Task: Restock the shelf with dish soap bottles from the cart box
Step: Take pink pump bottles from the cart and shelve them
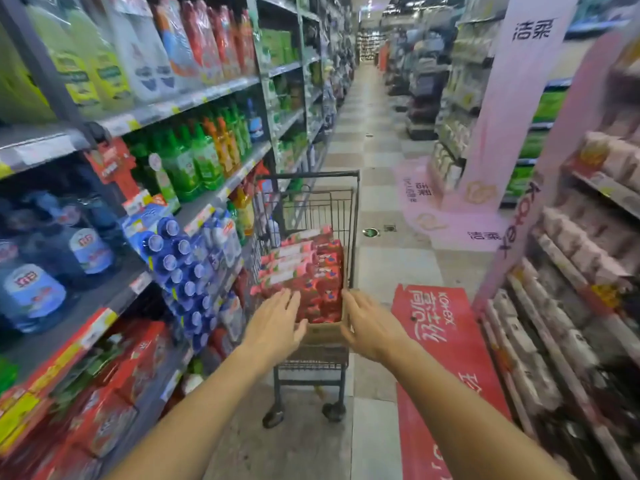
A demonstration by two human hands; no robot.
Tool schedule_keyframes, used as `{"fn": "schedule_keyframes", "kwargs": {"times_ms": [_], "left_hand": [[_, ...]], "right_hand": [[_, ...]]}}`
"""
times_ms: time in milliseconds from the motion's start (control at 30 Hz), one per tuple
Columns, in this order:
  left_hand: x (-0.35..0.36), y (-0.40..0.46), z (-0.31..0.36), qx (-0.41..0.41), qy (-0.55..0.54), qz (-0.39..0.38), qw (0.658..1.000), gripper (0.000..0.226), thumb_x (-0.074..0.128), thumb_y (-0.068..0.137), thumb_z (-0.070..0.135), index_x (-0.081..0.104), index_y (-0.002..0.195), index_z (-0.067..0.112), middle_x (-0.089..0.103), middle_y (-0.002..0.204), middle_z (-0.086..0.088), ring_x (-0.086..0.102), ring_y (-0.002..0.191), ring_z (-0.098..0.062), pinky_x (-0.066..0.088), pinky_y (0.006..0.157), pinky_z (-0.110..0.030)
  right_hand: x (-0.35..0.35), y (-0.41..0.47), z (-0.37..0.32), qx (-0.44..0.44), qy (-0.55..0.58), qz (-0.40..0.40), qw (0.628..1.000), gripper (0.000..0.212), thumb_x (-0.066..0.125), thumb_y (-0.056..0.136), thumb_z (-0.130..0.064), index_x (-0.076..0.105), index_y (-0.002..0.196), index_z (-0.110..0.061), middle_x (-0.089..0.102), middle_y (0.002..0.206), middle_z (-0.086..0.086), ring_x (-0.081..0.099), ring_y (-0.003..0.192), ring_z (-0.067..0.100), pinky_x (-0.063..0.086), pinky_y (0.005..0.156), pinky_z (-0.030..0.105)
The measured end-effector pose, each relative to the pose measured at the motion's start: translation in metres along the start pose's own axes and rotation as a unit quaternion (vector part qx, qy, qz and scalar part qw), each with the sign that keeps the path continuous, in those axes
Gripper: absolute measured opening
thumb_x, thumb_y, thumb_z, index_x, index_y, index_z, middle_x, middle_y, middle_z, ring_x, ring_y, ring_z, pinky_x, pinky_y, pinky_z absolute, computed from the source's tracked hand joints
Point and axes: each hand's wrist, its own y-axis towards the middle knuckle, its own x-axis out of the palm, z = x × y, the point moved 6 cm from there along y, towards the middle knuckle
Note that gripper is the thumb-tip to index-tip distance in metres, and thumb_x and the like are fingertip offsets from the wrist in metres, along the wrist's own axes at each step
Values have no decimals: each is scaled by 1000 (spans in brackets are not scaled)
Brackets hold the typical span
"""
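1. The box (323, 332) sits in the cart (311, 365), directly ahead of both hands, packed with red packs (304, 271) whose long sides run away from the person.
2. The left hand (277, 323) has loose, spread fingers touching the nearest packs and grips nothing.
3. The right hand (367, 323), also relaxed, lies against the box's right edge, equally near.
4. The shelf (114, 299) is off to the left hand's outer side.

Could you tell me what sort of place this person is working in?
Most likely a supermarket aisle. Tiered shelves with price strips hold rows of bottled cleaning products, a wire shopping cart carrying a box of red packs stands in the tiled walkway, and more stocked shelving lines the opposite side.
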Motion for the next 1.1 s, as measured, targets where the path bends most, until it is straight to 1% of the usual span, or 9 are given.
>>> {"fn": "schedule_keyframes", "kwargs": {"times_ms": [167, 333, 467, 567, 633, 733, 900, 1033, 1100], "left_hand": [[31, 49, 34, -4, -18, -38, 999, 66, 34, 103, 44, 14, 157, 10, 20, 162, -10, 18, 149, -23, 16, 121, -33], [49, 96, 46, 1, -5, -44, 999, 64, 36, 103, 42, 20, 155, 9, 29, 158, -10, 26, 146, -25, 18, 120, -34], [75, 156, 34, -13, -1, -66, 998, 64, 33, 102, 45, 22, 154, 10, 30, 157, -11, 27, 145, -24, 20, 120, -36], [85, 207, 28, -40, -62, -70, 995, 62, 34, 103, 45, 24, 153, 10, 34, 156, -10, 30, 144, -24, 23, 120, -37], [96, 237, 20, -55, -86, -86, 991, 63, 33, 103, 46, 23, 153, 10, 32, 157, -12, 27, 146, -25, 19, 122, -39], [111, 272, -1, -81, -88, -114, 986, 63, 33, 103, 45, 23, 153, 8, 31, 156, -13, 25, 146, -28, 18, 122, -41], [129, 326, -33, -113, -73, -113, 984, 56, 35, 102, 43, 36, 145, 7, 46, 142, -12, 43, 130, -28, 34, 109, -39], [142, 350, -48, -131, -66, -124, 981, 61, 36, 101, 45, 31, 149, 8, 38, 152, -11, 35, 139, -26, 28, 114, -38], [145, 362, -57, -146, -60, -126, 979, 60, 35, 102, 45, 32, 149, 8, 41, 149, -11, 38, 136, -27, 31, 112, -39]], "right_hand": [[-6, 15, 54, 19, -9, -11, 1000, 58, 47, 101, -33, 27, 151, -9, 38, 152, 11, 36, 139, 27, 32, 115, 38], [11, 54, 84, 27, -2, -39, 999, 55, 47, 101, -34, 33, 148, -10, 41, 149, 11, 39, 136, 28, 35, 113, 38], [27, 99, 108, 29, 1, -84, 996, 50, 45, 102, -37, 37, 145, -13, 43, 148, 9, 39, 136, 27, 35, 112, 38], [28, 146, 139, 41, -10, -112, 993, 51, 43, 103, -39, 36, 146, -13, 42, 150, 9, 38, 138, 28, 34, 113, 38], [31, 183, 157, 46, -14, -142, 989, 51, 45, 102, -38, 35, 147, -15, 41, 151, 8, 39, 139, 26, 35, 114, 39], [31, 237, 168, 43, -14, -176, 983, 49, 48, 101, -37, 38, 145, -19, 44, 151, 6, 43, 138, 24, 40, 113, 41], [43, 315, 174, 6, -28, -202, 979, 49, 51, 99, -37, 40, 142, -17, 50, 143, 9, 46, 133, 27, 41, 110, 41], [61, 362, 184, -7, -45, -225, 973, 51, 52, 97, -37, 41, 142, -16, 54, 137, 9, 51, 126, 30, 45, 104, 41], [68, 387, 185, -28, -59, -238, 969, 49, 51, 98, -33, 41, 141, -12, 52, 138, 11, 49, 129, 30, 44, 105, 41]]}}
